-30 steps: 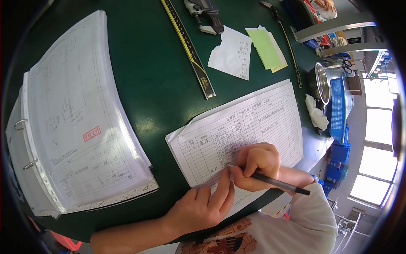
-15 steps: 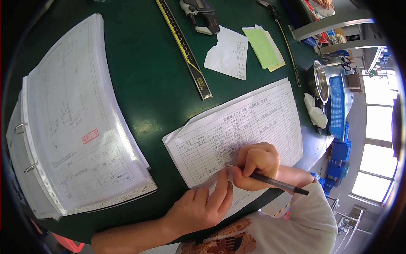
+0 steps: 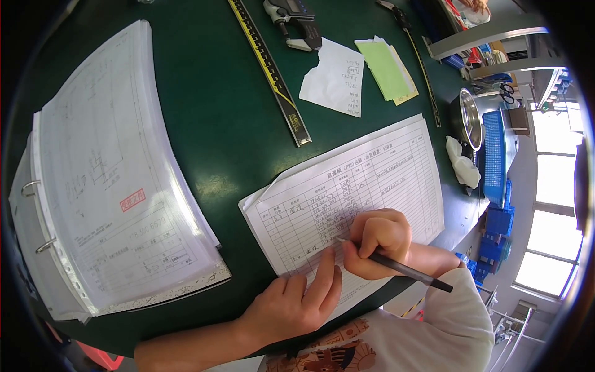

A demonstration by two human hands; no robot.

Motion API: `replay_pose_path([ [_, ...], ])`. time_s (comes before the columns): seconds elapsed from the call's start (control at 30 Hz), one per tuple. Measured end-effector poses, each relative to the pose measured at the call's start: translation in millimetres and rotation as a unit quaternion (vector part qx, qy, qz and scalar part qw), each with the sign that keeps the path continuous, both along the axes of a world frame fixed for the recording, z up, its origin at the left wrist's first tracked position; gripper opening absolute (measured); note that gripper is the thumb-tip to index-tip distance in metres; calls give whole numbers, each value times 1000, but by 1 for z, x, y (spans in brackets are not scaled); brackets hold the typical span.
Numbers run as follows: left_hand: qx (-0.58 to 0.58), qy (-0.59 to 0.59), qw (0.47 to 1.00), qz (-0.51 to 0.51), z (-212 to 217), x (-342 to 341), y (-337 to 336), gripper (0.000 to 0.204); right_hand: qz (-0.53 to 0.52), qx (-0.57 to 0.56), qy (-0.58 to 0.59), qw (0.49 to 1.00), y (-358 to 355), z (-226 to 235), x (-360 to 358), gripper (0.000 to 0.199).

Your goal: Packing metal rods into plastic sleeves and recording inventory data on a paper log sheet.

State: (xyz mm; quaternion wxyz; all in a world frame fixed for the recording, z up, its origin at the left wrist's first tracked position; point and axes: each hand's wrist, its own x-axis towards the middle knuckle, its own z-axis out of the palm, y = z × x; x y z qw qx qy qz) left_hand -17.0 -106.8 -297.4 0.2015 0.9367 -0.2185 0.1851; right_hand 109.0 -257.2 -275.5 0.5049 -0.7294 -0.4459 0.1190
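Observation:
My right hand [image 3: 379, 243] grips a dark pen [image 3: 412, 273] with its tip on a printed form [image 3: 384, 180] covered with a table of handwritten entries. The form tops a stack of white sheets on the green table [image 3: 204, 142]. Flat on the lower part of the form rests my left hand [image 3: 297, 304], its index finger stretched toward the pen tip. Nothing is held in it. Left of the form lies an open ring binder [image 3: 118, 180] holding a drawing with a red stamp in a clear sleeve.
Beyond the form lie a black-and-yellow ruler [image 3: 270, 71], a digital micrometer [image 3: 297, 23], a torn note [image 3: 334, 77] and green paper [image 3: 384, 68]. A caliper [image 3: 415, 53] is farther right. Metal bowl [image 3: 468, 118] and blue basket [image 3: 494, 155] stand at the right. Another person's hand [image 3: 476, 5] shows at the top right.
The pen and my right hand have shifted slightly to the right over the form. My left hand stays where it was.

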Motion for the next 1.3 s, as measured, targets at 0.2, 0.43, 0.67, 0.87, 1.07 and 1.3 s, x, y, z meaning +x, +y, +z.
replay_pose_path([
  [0.2, 4, -3, 1000, -1, 1, 2, 0, 19, -4, 17, -12, 1000, -1, -1, 2, 32],
  [0.43, -18, 30, 999, -14, 7, -1, 1, 22, -85, 73, 117, 987, -12, -5, -3, 25],
  [0.67, 15, -10, 1000, 16, -1, -5, -5, 20, -51, 99, 98, 989, -33, -17, -3, 28],
  [0.87, 3, -16, 1000, 2, -1, -6, -4, 22, -141, 22, 109, 984, -21, -6, -12, 13],
  [1.07, 8, 1, 1000, -14, -1, -2, -4, 20, -55, -18, 71, 996, -20, -3, 3, 23],
  [1.3, 51, 13, 999, -7, 3, 0, 3, 16, -54, 3, 47, 997, -13, -3, 9, 29],
])
